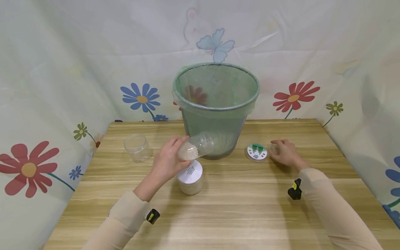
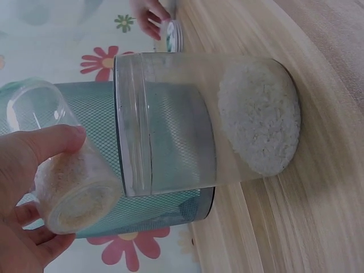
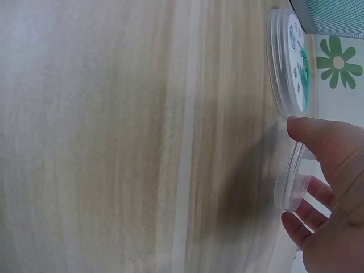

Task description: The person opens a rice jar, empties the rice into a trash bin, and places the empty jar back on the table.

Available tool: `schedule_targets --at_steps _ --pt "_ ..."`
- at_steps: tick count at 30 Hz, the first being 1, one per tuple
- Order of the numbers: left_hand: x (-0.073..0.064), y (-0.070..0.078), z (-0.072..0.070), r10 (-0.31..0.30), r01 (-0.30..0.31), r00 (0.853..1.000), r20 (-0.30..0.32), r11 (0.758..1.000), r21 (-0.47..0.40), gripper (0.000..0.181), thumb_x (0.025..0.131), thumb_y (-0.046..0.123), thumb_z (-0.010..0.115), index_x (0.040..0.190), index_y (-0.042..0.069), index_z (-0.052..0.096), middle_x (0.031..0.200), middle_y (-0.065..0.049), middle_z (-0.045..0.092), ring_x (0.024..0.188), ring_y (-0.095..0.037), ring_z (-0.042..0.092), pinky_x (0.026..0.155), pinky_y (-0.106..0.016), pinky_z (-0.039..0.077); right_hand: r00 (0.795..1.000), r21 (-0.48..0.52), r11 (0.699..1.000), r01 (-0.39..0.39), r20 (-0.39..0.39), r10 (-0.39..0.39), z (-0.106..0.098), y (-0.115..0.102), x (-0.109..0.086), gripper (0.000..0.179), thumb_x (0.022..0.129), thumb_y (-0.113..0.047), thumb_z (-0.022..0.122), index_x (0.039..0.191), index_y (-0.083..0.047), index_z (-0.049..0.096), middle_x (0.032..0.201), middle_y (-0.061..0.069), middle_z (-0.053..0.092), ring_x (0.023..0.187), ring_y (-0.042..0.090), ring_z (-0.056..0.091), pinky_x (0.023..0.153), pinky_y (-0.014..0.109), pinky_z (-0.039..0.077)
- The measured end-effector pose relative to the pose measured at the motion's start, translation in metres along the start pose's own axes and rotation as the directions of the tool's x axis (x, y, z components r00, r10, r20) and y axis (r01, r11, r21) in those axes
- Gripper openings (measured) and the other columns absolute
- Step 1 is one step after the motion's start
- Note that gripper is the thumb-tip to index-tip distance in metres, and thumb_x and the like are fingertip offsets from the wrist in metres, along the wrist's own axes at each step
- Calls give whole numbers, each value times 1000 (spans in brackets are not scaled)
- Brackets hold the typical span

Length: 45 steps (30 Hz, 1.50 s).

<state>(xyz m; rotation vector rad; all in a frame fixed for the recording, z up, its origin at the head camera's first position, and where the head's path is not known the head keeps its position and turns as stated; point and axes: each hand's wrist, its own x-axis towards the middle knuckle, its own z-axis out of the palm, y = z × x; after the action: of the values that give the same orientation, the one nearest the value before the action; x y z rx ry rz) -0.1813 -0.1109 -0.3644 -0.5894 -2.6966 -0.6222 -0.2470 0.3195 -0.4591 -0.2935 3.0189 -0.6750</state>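
My left hand (image 1: 168, 156) grips a small clear plastic jar (image 2: 79, 176) partly filled with white rice. That jar is tilted, its mouth end toward the bin. Just below it, another clear jar (image 2: 256, 119) with rice in its lower part stands on the table; a white round top (image 1: 191, 172) shows on it from above. On the right, my right hand (image 1: 284, 152) pinches a clear round lid (image 3: 293, 185) between thumb and fingers, low over the table. Beside the fingers lies a round lid with a green and white print (image 1: 257, 152).
A mesh bin (image 1: 215, 135) with a green liner stands at the back middle of the wooden table (image 1: 237, 215). An uncovered clear container (image 1: 137, 148) sits at the left. A flower-printed cloth (image 1: 103, 69) hangs behind and on both sides.
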Motion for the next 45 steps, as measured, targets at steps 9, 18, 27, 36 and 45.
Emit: schedule_targets --at_steps 9,18,27,36,45 --pt "2 0 -3 -2 2 1000 3 1000 5 78 60 22 85 129 15 51 116 -8 57 103 -26 56 84 -43 50 1000 -24 1000 16 -3 -16 5 7 -1 54 81 -18 63 125 7 45 117 41 39 103 57 38 84 61 33" --pt "4 -2 -10 -3 3 1000 12 1000 10 78 61 21 85 130 15 50 116 -8 57 102 -26 56 83 -42 50 1000 -30 1000 5 24 -4 2 3 -3 55 82 -19 63 126 8 45 120 41 37 107 56 35 88 61 31" --pt "2 -7 -12 19 -19 1000 -13 1000 9 77 60 21 85 129 14 51 114 -8 57 101 -27 56 81 -43 50 999 -54 999 4 40 -2 -1 -1 -2 53 84 -19 61 127 7 45 123 41 36 112 57 33 93 64 28" --pt "-3 -14 -21 -14 15 1000 -24 1000 9 77 59 22 86 127 13 51 116 -9 57 103 -28 57 80 -44 51 1000 -64 998 12 30 -10 -11 -4 1 47 90 -20 53 128 5 45 127 38 36 116 55 31 97 65 25" --pt "-6 -22 -30 -57 58 998 -38 998 7 77 59 23 85 127 9 50 114 -11 57 99 -29 58 76 -44 52 998 -103 993 50 34 -47 -24 -9 13 47 89 -20 54 127 6 45 125 38 41 115 55 35 98 64 26"
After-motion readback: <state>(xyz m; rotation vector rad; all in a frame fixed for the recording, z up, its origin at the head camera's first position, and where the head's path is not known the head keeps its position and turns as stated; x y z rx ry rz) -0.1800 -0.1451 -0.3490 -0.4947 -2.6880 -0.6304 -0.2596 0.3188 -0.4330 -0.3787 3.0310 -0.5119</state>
